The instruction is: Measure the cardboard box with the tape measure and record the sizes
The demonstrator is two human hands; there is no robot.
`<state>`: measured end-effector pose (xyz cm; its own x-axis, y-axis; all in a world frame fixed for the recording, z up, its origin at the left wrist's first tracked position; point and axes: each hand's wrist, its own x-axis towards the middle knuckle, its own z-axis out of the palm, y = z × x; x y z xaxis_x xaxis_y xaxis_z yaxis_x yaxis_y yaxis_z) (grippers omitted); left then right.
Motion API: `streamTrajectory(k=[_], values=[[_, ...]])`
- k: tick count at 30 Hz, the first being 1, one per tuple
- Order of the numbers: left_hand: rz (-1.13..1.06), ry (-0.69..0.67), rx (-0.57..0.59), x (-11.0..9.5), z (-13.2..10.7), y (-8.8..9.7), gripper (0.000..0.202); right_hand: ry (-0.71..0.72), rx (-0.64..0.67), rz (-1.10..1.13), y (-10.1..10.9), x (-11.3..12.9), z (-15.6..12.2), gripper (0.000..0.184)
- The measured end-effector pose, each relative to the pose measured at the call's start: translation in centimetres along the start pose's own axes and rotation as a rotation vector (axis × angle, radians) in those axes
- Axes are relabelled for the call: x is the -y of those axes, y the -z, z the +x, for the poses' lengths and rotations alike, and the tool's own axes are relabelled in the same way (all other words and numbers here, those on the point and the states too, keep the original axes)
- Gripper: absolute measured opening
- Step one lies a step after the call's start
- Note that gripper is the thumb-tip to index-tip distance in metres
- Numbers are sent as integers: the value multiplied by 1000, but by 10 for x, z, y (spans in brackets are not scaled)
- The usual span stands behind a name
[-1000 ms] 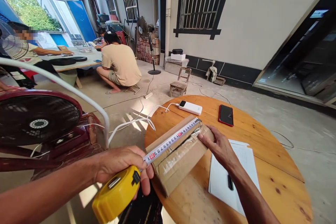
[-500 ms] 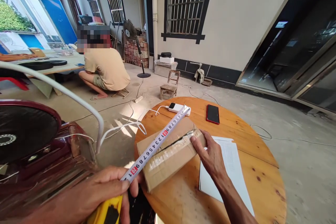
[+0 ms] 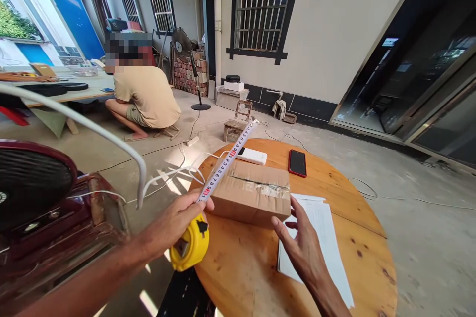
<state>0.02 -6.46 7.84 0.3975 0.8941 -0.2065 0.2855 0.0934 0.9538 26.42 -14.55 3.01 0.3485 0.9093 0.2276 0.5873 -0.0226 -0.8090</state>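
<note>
My left hand (image 3: 188, 210) grips a yellow tape measure (image 3: 191, 245), thumb pressed on its drawn-out white blade. The numbered blade (image 3: 226, 162) slants up and away over the left end of a cardboard box (image 3: 247, 193). That box lies on the round wooden table, its top seam covered with clear, wrinkled tape. Beside the box's near right corner is my right hand (image 3: 299, 233), thumb and fingers apart, holding nothing. Its fingertips are close to the corner; whether they touch it I cannot tell.
White papers (image 3: 308, 242) lie under my right hand on the table (image 3: 364, 267). Farther back are a phone (image 3: 297, 163) and a white power bank (image 3: 253, 156) with a cable. A dark red fan (image 3: 33, 183) stands at left. Another person (image 3: 145, 94) squats by a low table.
The box has turned squarer to me and sits flat on the table. My right hand has loosened from it and dropped lower. My left hand has moved up and right with the tape measure.
</note>
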Motion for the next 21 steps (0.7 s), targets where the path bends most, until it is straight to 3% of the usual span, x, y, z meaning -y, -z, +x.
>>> streamTrajectory(k=[4,12,16,21], values=[[-5,-47,-22,-4,11,-3,27,-5,-3,-43,-4,-2,20,66],[-239,-75,-129,-6,53,-10,25,22,-22,-138,-4,-4,43,73],[-263,-65,-120,-5,47,-10,25,-68,-13,-83,6,-1,49,85],[-306,-41,-117,-2,32,-10,23,-82,41,30,6,6,59,69]])
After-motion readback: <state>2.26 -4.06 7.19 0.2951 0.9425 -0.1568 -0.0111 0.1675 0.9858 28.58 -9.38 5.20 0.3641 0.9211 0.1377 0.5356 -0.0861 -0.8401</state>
